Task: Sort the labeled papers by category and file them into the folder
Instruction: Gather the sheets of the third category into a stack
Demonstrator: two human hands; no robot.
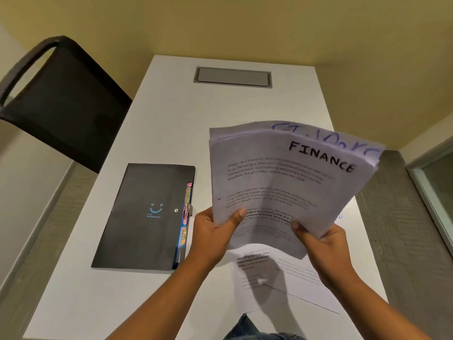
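Observation:
A stack of printed papers (282,182) is raised above the white table (157,133), tilted toward me. Its top sheet reads FINANCE in black marker; a sheet behind shows blue handwriting at the top edge. My left hand (215,236) grips the stack's lower left corner, thumb on the front. My right hand (323,244) grips the lower right edge. A shut black folder (144,214) with a blue smile logo and colourful tabs along its right side lies flat to the left of my hands. Other printed sheets (277,276) lie on the table under the held stack.
A black chair (61,101) stands at the table's left side. A grey cable hatch (232,77) is set into the far end of the table. Walls close in behind and to the right.

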